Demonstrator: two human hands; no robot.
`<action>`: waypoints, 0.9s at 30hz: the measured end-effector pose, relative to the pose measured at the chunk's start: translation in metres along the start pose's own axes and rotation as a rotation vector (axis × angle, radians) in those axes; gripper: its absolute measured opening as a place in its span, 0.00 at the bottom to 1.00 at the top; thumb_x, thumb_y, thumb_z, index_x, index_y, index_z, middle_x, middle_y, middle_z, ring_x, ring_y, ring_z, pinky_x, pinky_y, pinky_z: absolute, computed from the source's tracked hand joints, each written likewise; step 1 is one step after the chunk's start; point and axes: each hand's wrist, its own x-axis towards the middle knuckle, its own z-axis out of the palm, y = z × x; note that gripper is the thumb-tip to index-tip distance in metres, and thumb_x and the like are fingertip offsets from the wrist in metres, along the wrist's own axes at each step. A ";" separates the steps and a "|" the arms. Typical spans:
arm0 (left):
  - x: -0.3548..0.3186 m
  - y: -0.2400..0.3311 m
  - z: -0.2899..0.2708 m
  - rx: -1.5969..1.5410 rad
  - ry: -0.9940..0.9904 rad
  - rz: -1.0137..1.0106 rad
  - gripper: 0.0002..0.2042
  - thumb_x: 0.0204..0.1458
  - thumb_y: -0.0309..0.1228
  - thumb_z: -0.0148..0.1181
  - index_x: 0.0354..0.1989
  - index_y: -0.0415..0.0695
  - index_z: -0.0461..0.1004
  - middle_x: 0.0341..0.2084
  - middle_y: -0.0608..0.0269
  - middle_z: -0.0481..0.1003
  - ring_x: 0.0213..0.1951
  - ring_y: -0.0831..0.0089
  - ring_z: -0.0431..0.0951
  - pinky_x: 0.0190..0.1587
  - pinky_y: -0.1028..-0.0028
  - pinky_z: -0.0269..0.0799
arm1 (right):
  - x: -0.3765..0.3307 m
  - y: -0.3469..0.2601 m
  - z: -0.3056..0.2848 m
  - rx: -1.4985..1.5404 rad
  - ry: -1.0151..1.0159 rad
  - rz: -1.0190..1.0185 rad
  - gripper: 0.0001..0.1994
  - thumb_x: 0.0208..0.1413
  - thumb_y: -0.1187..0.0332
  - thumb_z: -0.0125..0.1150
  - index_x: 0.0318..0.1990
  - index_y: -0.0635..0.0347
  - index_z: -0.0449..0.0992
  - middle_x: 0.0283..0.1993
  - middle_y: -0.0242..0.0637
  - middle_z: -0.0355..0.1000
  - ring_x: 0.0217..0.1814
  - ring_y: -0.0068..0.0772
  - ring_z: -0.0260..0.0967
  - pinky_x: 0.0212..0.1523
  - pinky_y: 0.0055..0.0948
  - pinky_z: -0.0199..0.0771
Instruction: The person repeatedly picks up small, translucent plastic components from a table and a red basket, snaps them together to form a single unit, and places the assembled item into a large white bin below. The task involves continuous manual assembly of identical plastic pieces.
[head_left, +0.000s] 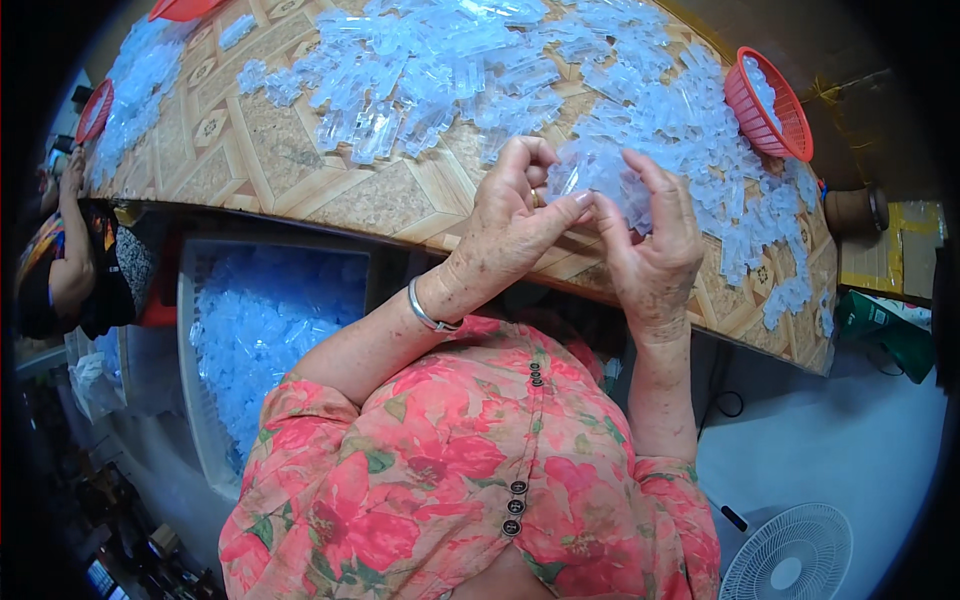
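Observation:
Both hands meet over the near edge of the table. My left hand point(520, 195) is closed, its thumb reaching right until it meets the right thumb. My right hand point(655, 225) curls in from the other side, fingers bent around a cluster of clear plastic pieces point(600, 175). Whether those pieces are gripped or lie just behind the fingers is hard to make out. At the meeting thumbs, anything pinched is too small to name. Just beyond the hands spreads a heap of flat, clear, bluish plastic pieces point(440, 70).
A red plastic basket point(765, 105) holding clear pieces stands at the table's point(270, 145) right. Below the edge, at left, is a white crate point(190, 340) full of similar pieces. Another person's arm point(72, 235) shows far left. A white fan point(790, 560) stands lower right.

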 end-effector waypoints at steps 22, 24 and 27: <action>-0.010 0.017 0.003 -0.254 -0.196 -0.099 0.27 0.63 0.28 0.54 0.70 0.41 0.56 0.58 0.60 0.69 0.59 0.73 0.70 0.62 0.69 0.68 | -0.010 -0.010 -0.022 0.363 -0.316 0.253 0.43 0.34 0.75 0.79 0.63 0.56 0.66 0.60 0.38 0.65 0.40 0.29 0.72 0.40 0.27 0.77; -0.011 0.019 0.003 -0.215 -0.180 -0.089 0.28 0.63 0.28 0.54 0.71 0.41 0.55 0.59 0.60 0.68 0.61 0.72 0.69 0.63 0.69 0.66 | -0.012 -0.011 -0.021 0.366 -0.269 0.276 0.42 0.33 0.75 0.79 0.62 0.56 0.66 0.60 0.38 0.64 0.39 0.29 0.72 0.39 0.28 0.77; -0.011 0.024 0.002 -0.156 -0.196 -0.079 0.28 0.63 0.28 0.54 0.72 0.41 0.56 0.62 0.60 0.67 0.63 0.72 0.66 0.64 0.69 0.65 | -0.013 -0.013 -0.019 0.331 -0.233 0.300 0.43 0.33 0.75 0.79 0.62 0.55 0.65 0.61 0.37 0.65 0.39 0.28 0.71 0.38 0.28 0.77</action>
